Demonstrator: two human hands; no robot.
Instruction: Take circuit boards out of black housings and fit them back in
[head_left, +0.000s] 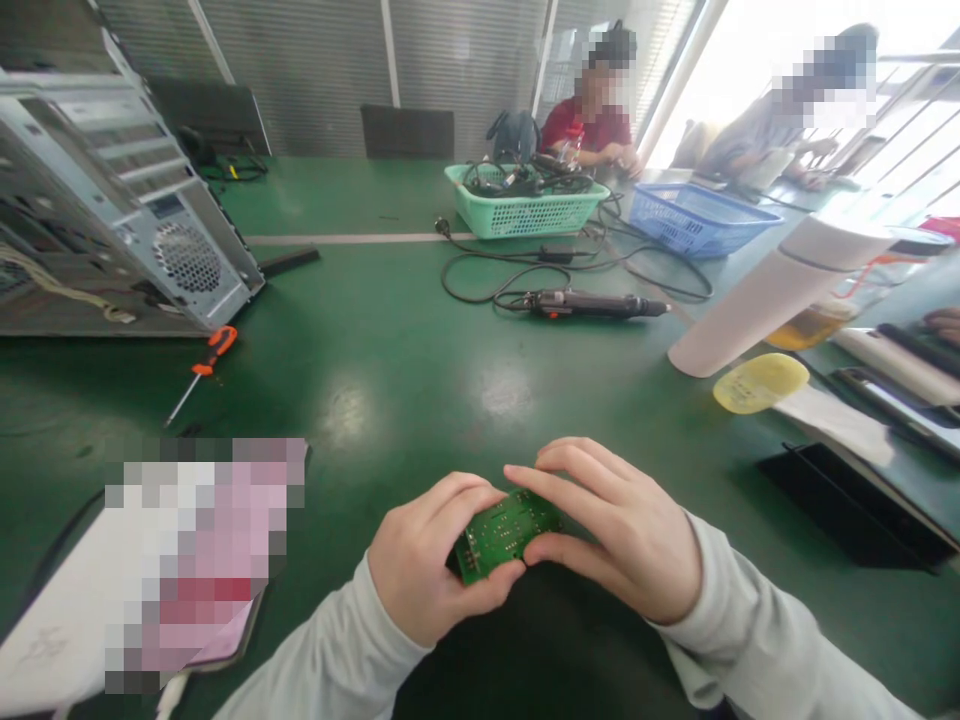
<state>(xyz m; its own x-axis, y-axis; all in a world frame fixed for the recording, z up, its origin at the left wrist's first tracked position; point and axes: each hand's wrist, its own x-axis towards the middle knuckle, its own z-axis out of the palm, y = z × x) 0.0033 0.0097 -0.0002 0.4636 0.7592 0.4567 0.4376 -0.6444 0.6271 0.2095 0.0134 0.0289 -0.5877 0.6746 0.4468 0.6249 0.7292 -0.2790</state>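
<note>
A small green circuit board with rows of solder points is held up between both hands, close to the near edge of the table. My left hand grips its left end, the thumb along the lower edge and the fingers behind the top. At the other end, my right hand pinches the board, thumb at the lower right corner and fingers over the upper edge. The board's underside and whatever is beneath it are hidden.
An open metal computer case stands left, with an orange-handled screwdriver before it. A pink-screened phone lies near left. Farther off are an electric screwdriver, a green basket of cables, a blue basket and a tumbler. Two people sit beyond.
</note>
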